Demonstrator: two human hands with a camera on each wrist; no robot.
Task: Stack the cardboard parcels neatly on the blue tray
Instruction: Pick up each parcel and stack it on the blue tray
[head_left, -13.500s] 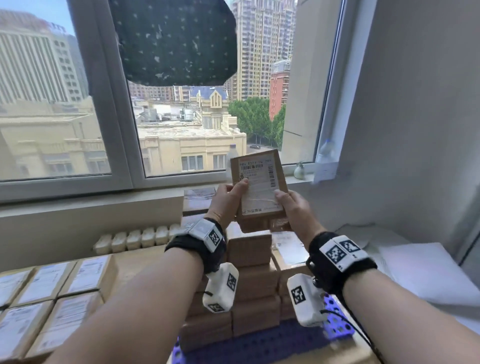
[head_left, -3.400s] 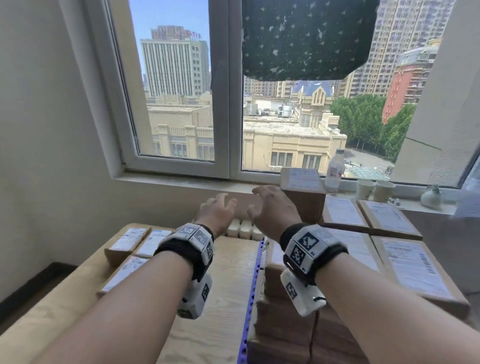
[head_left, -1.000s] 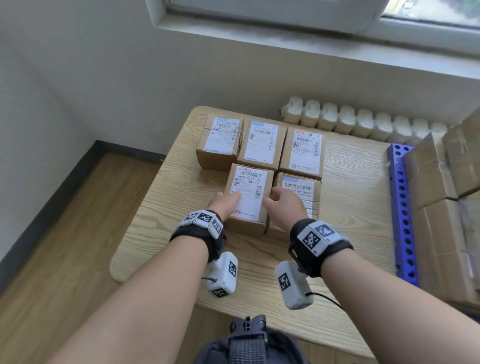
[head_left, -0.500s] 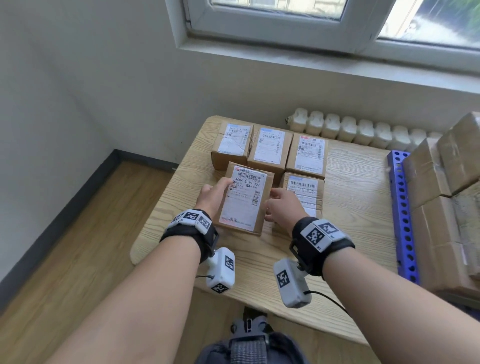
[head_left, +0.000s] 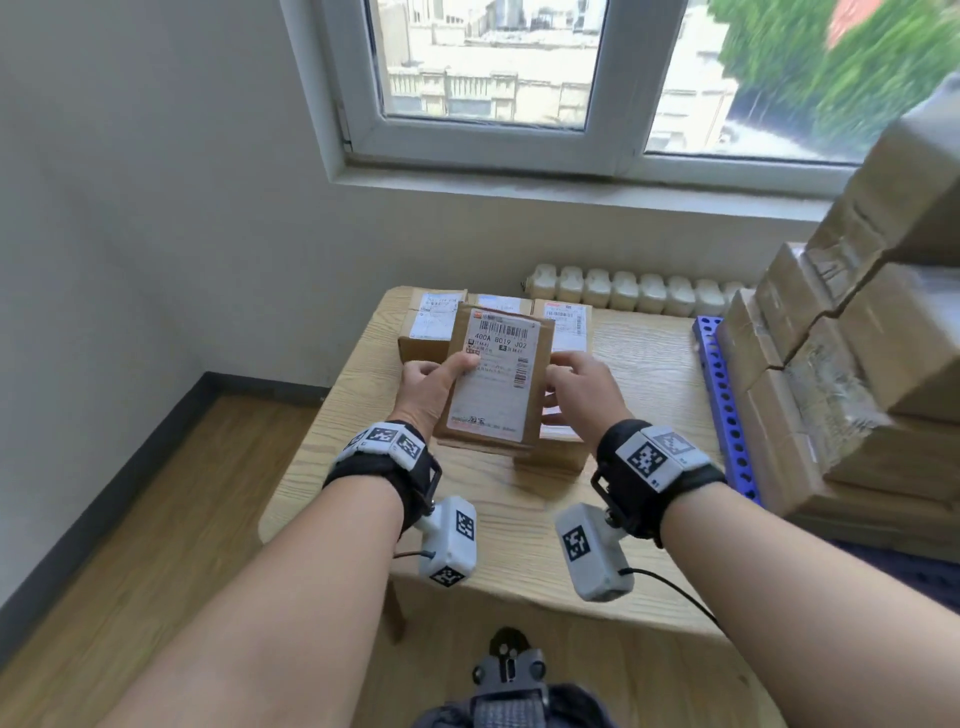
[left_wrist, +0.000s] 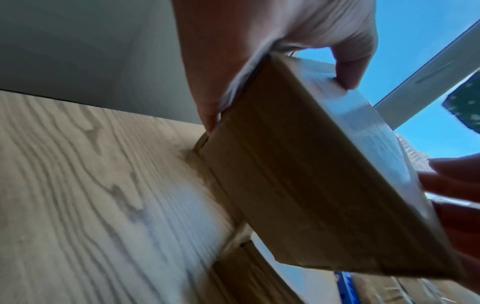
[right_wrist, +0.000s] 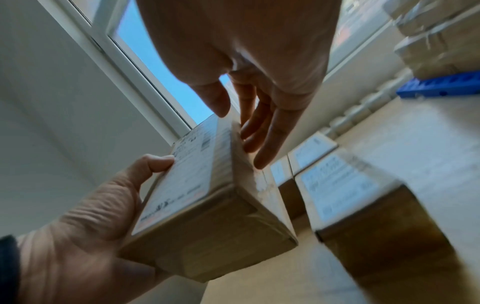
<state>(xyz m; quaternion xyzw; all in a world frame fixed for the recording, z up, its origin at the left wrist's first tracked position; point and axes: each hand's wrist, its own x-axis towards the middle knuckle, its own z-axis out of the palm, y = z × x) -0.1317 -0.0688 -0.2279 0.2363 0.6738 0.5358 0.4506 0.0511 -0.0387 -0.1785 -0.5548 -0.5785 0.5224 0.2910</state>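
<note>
A cardboard parcel (head_left: 493, 384) with a white shipping label is tilted up off the wooden table (head_left: 649, 374). My left hand (head_left: 431, 387) grips its left side, thumb on the label and fingers underneath, as the right wrist view (right_wrist: 85, 236) shows. My right hand (head_left: 582, 387) touches the parcel's right side with straight fingers (right_wrist: 262, 127). The parcel (left_wrist: 298, 174) fills the left wrist view. The blue tray (head_left: 724, 400) lies at the right with a tall stack of parcels (head_left: 841, 364) on it.
More labelled parcels (head_left: 431, 325) lie in a row behind the held one, and another (head_left: 561, 447) lies below my right hand. A row of small white bottles (head_left: 623, 291) lines the wall under the window. Left of the table is wooden floor.
The parcel has come up off the table and risen, tilted toward me, in my left hand's grip. My view has lifted toward the window and the stack.
</note>
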